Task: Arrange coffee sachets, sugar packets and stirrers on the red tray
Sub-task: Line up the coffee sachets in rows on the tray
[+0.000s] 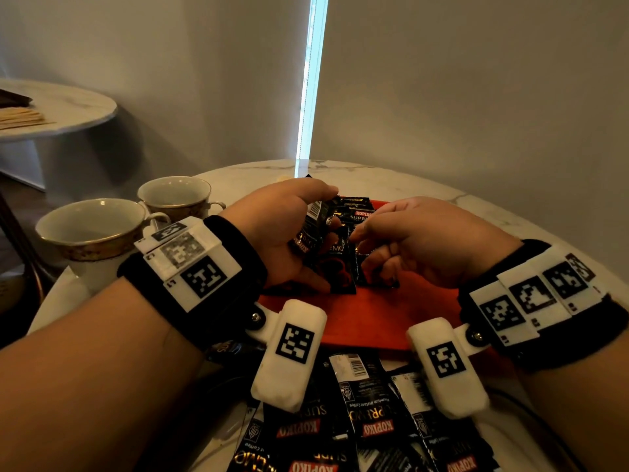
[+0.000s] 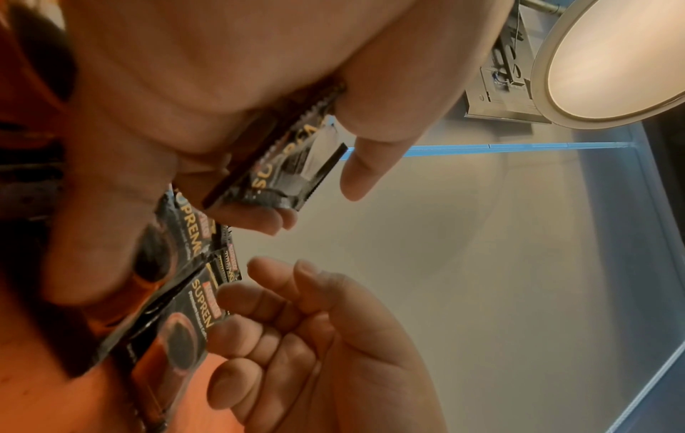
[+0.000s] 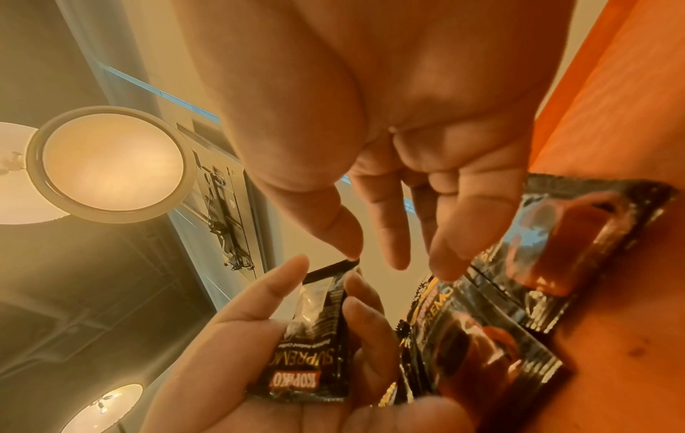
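Note:
My left hand [image 1: 326,212] grips one black coffee sachet [image 1: 315,216] upright above the red tray [image 1: 374,321]. In the left wrist view the held sachet [image 2: 289,164] sits between thumb and fingers. My right hand [image 1: 360,240] hovers beside it with relaxed fingers and holds nothing. In the right wrist view its thumb tip touches the top edge of the held sachet [image 3: 318,337]. Several sachets [image 1: 340,267] lie on the tray under both hands, also seen as sachets [image 3: 482,345] on the tray [image 3: 611,117]. No sugar packets show.
A pile of loose coffee sachets [image 1: 371,413] lies in front of the tray on the round marble table [image 1: 442,189]. Two gold-rimmed cups [image 1: 92,229] [image 1: 177,195] stand at the left. Wooden stirrers [image 1: 20,117] rest on a second table far left.

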Demonstrator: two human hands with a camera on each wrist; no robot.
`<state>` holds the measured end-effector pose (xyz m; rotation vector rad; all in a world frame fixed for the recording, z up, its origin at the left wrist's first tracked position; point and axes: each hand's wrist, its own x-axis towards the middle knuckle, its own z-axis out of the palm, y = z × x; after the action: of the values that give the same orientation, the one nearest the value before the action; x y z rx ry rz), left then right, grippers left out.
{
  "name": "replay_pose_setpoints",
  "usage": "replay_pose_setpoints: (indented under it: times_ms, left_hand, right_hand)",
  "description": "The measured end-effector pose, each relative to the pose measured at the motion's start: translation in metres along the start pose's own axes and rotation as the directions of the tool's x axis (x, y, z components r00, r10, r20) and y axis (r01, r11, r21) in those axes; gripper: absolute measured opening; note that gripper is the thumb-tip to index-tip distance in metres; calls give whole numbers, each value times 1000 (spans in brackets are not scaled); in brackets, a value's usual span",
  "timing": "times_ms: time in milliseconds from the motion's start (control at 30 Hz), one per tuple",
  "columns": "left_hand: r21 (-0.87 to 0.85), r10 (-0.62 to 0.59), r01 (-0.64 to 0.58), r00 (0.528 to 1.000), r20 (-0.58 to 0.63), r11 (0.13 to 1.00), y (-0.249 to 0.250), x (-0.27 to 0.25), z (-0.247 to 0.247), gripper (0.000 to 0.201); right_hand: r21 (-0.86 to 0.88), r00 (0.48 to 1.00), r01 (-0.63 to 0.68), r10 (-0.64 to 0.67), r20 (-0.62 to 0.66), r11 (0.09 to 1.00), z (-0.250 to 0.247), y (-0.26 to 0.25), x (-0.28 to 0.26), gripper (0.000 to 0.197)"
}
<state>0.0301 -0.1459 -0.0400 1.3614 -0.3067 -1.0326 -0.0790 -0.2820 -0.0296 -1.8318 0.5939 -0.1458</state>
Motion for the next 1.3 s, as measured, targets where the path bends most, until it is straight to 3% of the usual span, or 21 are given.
replay_pose_setpoints:
  times_ms: [133, 267, 367, 500, 667, 767, 900, 1033, 1067, 1167, 1300]
  left_hand:
    - [0, -12, 12, 1000, 21, 1000, 2, -2, -1, 32]
    - [-110, 46, -41, 998, 39, 993, 3, -1, -3, 35]
    - [-183, 105, -99, 994, 22, 978, 4, -3, 0, 42]
    - [-239, 158, -156, 987, -11, 958, 6, -6, 2, 24]
    - [-205, 233, -243, 970, -74, 948, 4, -3, 2, 18]
    - [-184, 252, -258, 966, -56, 948, 3, -5, 2, 20]
    - [-212, 202, -200, 979, -8, 957, 3, -6, 2, 11]
    - [-144, 185, -186, 983, -19, 972, 3, 2, -5, 40]
    - [-121, 204, -203, 979, -6, 972, 4, 2, -7, 46]
    - [-85, 274, -266, 957, 94, 960, 5, -4, -8, 39]
    - [-33, 337, -336, 933, 124, 941, 0, -3, -5, 48]
  right_hand:
    - [-13, 999, 34, -34, -11, 999, -3, 0, 2, 12]
    - [19, 994, 105, -104, -12, 994, -4, -1, 2, 6]
    - [2, 966, 255, -254, -53, 967, -5, -3, 1, 10]
    - [61, 894, 448, -444, -62, 892, -8, -4, 1, 22]
    - [55, 831, 530, -531, 169, 846, -5, -5, -5, 40]
    - [41, 806, 570, -568, 165, 821, 1, -5, -7, 33]
    - [17, 806, 592, -592, 2, 806, 4, -8, -11, 17]
    - [108, 807, 578, -547, -223, 809, 0, -9, -7, 12]
    - [163, 825, 554, -512, -239, 816, 0, -9, -6, 11]
    - [328, 880, 474, -427, -207, 817, 1, -6, -2, 11]
    - [412, 905, 422, -404, -136, 808, 2, -5, -1, 10]
